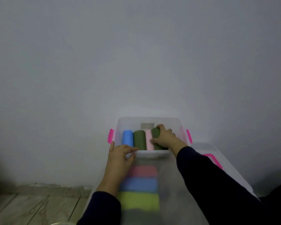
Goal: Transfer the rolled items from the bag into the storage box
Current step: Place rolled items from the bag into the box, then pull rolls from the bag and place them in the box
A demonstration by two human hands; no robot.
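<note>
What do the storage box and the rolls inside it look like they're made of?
The storage box looks like translucent, slightly frosted plastic, since its walls let light and colour through; it has glossy pink clips. The blue roll, green roll and pink roll look matte and soft, probably fabric, though blur leaves that open.

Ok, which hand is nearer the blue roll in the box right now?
Left. The left hand rests on the box's near rim, just in front of the blue roll. The right hand grips a dark green roll three rolls away.
</note>
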